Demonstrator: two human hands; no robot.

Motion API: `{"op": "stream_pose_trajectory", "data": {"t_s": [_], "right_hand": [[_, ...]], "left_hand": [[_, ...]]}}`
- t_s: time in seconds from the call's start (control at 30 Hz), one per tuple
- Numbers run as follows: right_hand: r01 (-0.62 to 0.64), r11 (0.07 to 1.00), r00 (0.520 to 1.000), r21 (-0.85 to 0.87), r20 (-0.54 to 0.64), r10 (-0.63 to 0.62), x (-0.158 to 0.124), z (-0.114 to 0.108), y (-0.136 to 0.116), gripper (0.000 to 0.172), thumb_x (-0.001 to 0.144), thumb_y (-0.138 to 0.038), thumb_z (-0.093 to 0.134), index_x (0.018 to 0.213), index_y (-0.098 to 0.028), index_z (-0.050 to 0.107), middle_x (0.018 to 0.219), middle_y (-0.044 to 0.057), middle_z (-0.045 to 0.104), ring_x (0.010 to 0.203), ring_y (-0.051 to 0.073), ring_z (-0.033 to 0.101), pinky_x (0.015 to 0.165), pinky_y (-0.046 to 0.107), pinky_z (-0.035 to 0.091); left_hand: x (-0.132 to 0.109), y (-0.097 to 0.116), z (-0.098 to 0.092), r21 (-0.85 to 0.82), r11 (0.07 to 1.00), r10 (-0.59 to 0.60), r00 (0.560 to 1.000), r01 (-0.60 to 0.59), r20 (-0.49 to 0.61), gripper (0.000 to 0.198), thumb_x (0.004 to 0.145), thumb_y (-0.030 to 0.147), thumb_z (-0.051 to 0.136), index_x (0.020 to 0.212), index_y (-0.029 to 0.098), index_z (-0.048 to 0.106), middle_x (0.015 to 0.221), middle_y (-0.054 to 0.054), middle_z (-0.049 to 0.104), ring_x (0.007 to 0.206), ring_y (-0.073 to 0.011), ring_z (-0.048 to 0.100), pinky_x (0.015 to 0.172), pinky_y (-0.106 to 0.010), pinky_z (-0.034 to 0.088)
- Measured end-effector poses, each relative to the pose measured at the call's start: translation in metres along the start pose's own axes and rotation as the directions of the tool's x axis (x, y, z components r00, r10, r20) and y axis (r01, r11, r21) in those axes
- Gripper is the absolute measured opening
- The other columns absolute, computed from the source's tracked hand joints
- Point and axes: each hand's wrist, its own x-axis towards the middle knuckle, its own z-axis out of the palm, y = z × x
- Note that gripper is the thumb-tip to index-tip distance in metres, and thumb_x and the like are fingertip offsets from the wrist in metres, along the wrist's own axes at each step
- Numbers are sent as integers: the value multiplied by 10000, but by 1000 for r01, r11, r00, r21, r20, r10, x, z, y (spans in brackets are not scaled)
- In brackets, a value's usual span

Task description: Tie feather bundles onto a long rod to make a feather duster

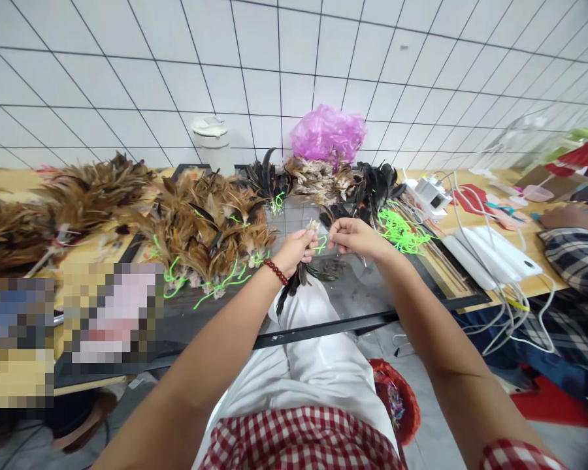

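Note:
My left hand (298, 250), wearing a red bead bracelet, is closed around a small bunch of dark feathers (294, 287). Their pale quill ends poke out above the fingers and the dark tips hang below. A short green string (320, 245) runs from the bunch toward my right hand (351, 236). That hand is closed in a pinch beside the string's end; the exact contact is too small to make out. Loose black feathers (345, 215) lie just behind my hands. To the right sits a tangled pile of green strings (402, 230).
Brown feather bunches tied with green string (210, 222) cover the left. A pink plastic bag (328, 132) and a white lidded bin (213, 142) stand by the tiled wall. White power strips with cables (490, 258) lie right, near another person's plaid sleeve (575, 251). A red basket (411, 401) is below.

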Motion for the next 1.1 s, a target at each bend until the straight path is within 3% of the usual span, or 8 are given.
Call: {"op": "stream_pose_trajectory", "data": {"t_s": [0.27, 0.43, 0.53, 0.67, 0.77, 0.9, 1.0, 1.1], "right_hand": [[60, 994, 994, -88, 95, -52, 15, 13, 16, 382, 651, -500, 699, 673, -137, 582, 477, -49, 484, 440, 59, 388, 441, 206, 268], [208, 976, 978, -68, -4, -209, 9, 9, 20, 350, 760, -512, 596, 744, -165, 559, 571, -36, 501, 485, 78, 400, 493, 224, 307], [344, 921, 926, -182, -96, -365, 4, 8, 15, 294, 797, -472, 586, 763, -179, 584, 680, -1, 534, 615, 117, 471, 598, 255, 382], [493, 832, 854, -253, -42, -519, 2, 6, 9, 241, 778, -421, 633, 712, -189, 624, 851, 53, 573, 853, 177, 523, 797, 318, 413], [405, 905, 914, -133, 41, -403, 3, 5, 11, 268, 718, -431, 685, 666, -176, 622, 779, 32, 566, 770, 156, 514, 732, 300, 411], [108, 988, 985, 108, 120, -121, 7, 6, 23, 324, 601, -435, 755, 633, -150, 601, 576, -29, 511, 557, 92, 426, 570, 242, 343], [-44, 969, 992, 245, 124, 14, 10, 7, 30, 329, 539, -402, 777, 628, -146, 589, 519, -46, 498, 490, 74, 397, 509, 225, 301], [-98, 936, 993, 338, 100, 68, 12, 4, 34, 308, 496, -346, 779, 642, -152, 589, 526, -42, 527, 473, 73, 415, 492, 218, 301]], "left_hand": [[1, 0, -1, 10, 1000, 1, 999, -1, -39, 228, 871, 243, 520, 674, 140, 468, 554, 50, 386, 353, -10, 296, 336, -123, 189], [0, 0, 2, 86, 996, -21, 994, 30, -104, 257, 859, 246, 528, 632, 144, 462, 534, 55, 369, 330, -7, 266, 335, -135, 152], [-3, -1, 6, 197, 977, -61, 992, 81, -106, 287, 846, 260, 538, 593, 145, 464, 510, 50, 377, 323, -10, 252, 341, -148, 128], [-9, -2, 12, 427, 903, -48, 999, 43, 0, 293, 786, 212, 585, 514, 148, 494, 457, 38, 394, 357, -39, 286, 364, -176, 154], [-15, -2, 17, 612, 775, 61, 982, -160, 180, 290, 703, 120, 627, 442, 155, 508, 421, 28, 407, 418, -69, 312, 402, -201, 161], [-20, -4, 22, 709, 620, 155, 938, -337, 311, 312, 657, 48, 601, 408, 170, 457, 418, 20, 399, 441, -86, 280, 443, -244, 136], [-22, -6, 24, 704, 616, 182, 933, -354, 310, 284, 645, 53, 602, 441, 177, 448, 432, 28, 386, 454, -90, 285, 452, -246, 142], [-20, -5, 22, 615, 726, 185, 949, -308, 257, 223, 706, 142, 586, 511, 167, 482, 485, 29, 409, 475, -85, 324, 453, -222, 193]]}}
